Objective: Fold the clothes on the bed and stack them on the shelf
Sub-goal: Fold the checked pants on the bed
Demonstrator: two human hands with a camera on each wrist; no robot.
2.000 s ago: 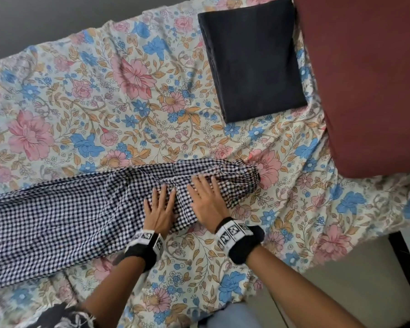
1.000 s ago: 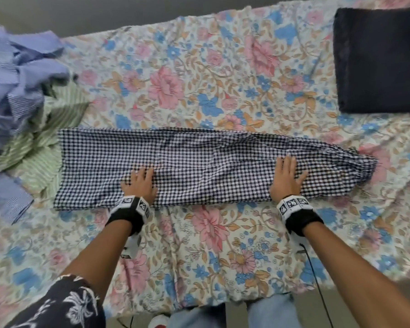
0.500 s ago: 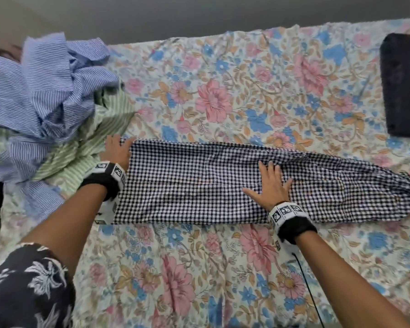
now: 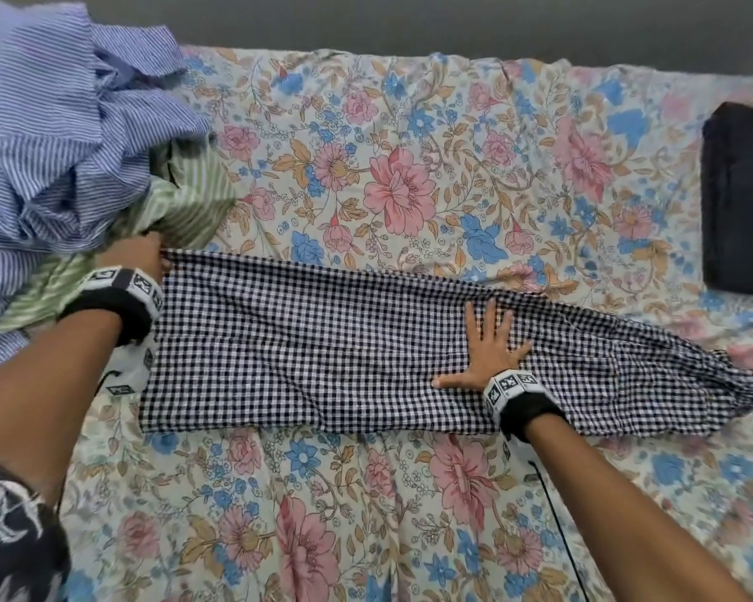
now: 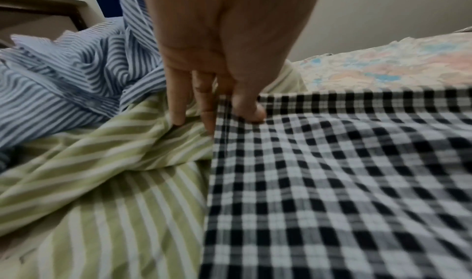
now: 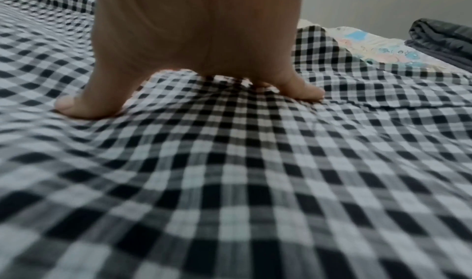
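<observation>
The bed (image 4: 366, 514), under a flowered sheet, carried a long checked garment (image 4: 322, 341) laid flat across its middle as a narrow band, its right end bunched and gathered. The step in hand was judged to be the crosswise fold, left end over to right. It would be done well if the left edge were lifted evenly at both corners, carried over the pressed line, and the layers smoothed before release; the wrinkled right end was best flattened first.

A heap of striped shirts (image 4: 62, 123) lay at the left, touching the garment's end, and a folded dark garment (image 4: 740, 202) lay at the far right.

The right hand (image 4: 492, 345) was spread flat, fingers straight, pressing the cloth. The left hand (image 4: 144, 254) was pinched on the garment's far left corner, thumb on top.
</observation>
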